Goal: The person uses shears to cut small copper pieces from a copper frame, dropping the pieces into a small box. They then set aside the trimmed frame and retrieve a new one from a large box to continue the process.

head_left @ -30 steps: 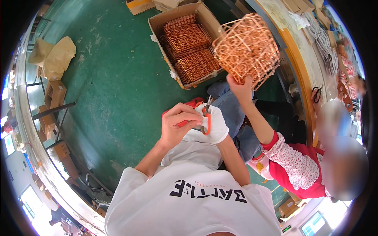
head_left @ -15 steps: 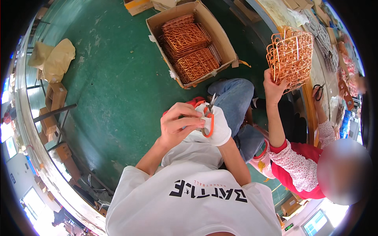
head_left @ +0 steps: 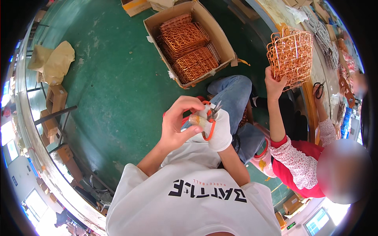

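At frame centre, orange-handled snips (head_left: pixel 210 118) are gripped in the gloved right hand (head_left: pixel 218 128); the glove's fingertip is pinched by the left hand (head_left: pixel 179 124).

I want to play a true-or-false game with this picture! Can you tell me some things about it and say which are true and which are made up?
1. The right hand wears a white glove and holds orange-handled scissors. True.
2. The left hand wears a glove too. False: it is bare, its fingers pinching at a small yellowish piece by the scissors.
3. The cardboard box on the green floor holds copper-coloured wire racks. True.
4. The person in the red top holds a blue bucket. False: a co-worker's hand holds up a copper wire basket.
5. The scissors lie on the floor. False: they are in the gloved hand.
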{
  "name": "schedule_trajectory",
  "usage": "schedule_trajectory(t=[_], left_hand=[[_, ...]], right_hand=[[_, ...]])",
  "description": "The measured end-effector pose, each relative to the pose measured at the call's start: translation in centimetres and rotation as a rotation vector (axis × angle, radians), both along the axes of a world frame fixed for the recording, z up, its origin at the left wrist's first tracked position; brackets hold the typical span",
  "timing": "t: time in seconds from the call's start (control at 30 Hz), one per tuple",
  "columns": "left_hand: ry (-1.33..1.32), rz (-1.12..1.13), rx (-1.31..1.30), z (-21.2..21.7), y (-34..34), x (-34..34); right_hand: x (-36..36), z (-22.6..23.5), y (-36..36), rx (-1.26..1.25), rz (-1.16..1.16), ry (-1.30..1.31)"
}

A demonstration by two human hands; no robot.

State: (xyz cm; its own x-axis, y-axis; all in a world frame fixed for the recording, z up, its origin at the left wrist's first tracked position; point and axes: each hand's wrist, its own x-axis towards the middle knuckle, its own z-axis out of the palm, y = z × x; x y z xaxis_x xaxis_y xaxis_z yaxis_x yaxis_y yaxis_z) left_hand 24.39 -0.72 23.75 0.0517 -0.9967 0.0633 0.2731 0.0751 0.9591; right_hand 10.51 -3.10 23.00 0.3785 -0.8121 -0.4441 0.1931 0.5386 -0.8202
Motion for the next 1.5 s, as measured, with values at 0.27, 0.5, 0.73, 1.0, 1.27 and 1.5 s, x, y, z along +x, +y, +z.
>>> schedule_trajectory(t=[0.27, 0.5, 0.73, 1.0, 1.27, 1.5], left_hand=[[-0.065, -0.043, 0.146, 1.1, 0.8, -0.5], [0.023, -0.066, 0.205, 1.5, 2.0, -1.0], [0.242, -0.057, 0.228, 0.8, 4.2, -1.1], [0.317, 0.003, 0.405, -0.4, 4.7, -1.3], [0.283, 0.015, 0.386, -1.2, 5.8, -0.4], [0.446, -0.276, 0.431, -7.0, 7.6, 4.3]], right_hand=[[0.0, 1.5, 0.5, -0.092, -0.058, 0.022], [-0.8, 1.2, 1.6, -0.414, -0.063, 0.383], [0.2, 2.8, 2.6, -0.311, -0.047, 0.416], [0.6, -0.3, 4.7, -0.024, -0.138, 0.059], [0.6, -1.9, 5.9, -0.156, 0.044, 0.096], [0.2, -2.0, 7.7, 0.227, 0.07, 0.028]])
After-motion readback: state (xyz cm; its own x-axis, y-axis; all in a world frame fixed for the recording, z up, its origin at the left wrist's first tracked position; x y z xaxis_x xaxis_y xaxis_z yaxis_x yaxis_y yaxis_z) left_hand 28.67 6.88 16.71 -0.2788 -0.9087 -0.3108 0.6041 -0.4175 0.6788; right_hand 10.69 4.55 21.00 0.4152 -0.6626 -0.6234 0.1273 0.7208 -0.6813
